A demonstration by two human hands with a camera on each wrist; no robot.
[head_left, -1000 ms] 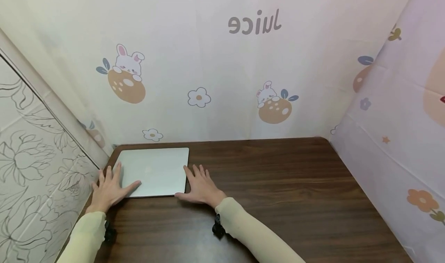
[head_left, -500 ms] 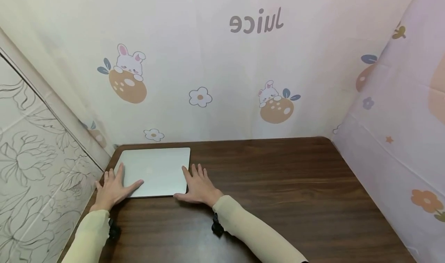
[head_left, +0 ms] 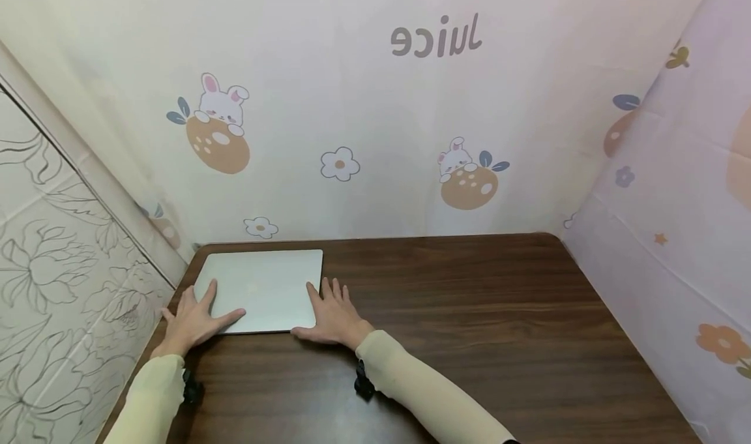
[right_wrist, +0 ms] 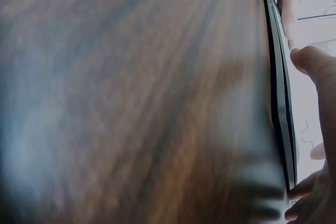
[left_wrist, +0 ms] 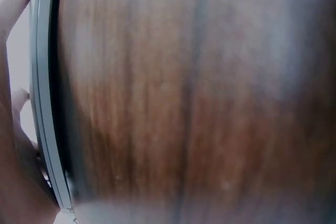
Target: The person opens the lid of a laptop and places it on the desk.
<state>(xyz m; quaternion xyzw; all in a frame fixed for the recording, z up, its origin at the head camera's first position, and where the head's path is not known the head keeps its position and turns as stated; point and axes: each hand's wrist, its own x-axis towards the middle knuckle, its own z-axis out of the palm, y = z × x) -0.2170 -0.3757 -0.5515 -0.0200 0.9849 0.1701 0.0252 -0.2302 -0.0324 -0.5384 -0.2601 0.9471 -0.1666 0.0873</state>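
Note:
A closed silver laptop (head_left: 266,284) lies flat at the back left of the table. My left hand (head_left: 189,323) spreads over its front left corner, with thumb and index finger reaching onto the lid and the other fingers past its left side. At the opposite front corner is my right hand (head_left: 334,317), thumb at the front edge, index finger over the lid's right edge and the remaining fingers extended beyond that side. Both wrist views show the laptop's thin edge (left_wrist: 44,93) from the side, with the right thumb (right_wrist: 310,61) close to the lid in the right one.
The dark wood-grain table (head_left: 469,320) extends to the right and front. A printed curtain (head_left: 375,105) hangs right behind its back edge, and another cloth (head_left: 663,203) borders the right side. At left stands a panel with flower line drawings (head_left: 58,287).
My left index finger and thumb have shifted slightly right over the lid. The right hand has crept slightly left. The laptop stays where it was, while the head view has turned a little.

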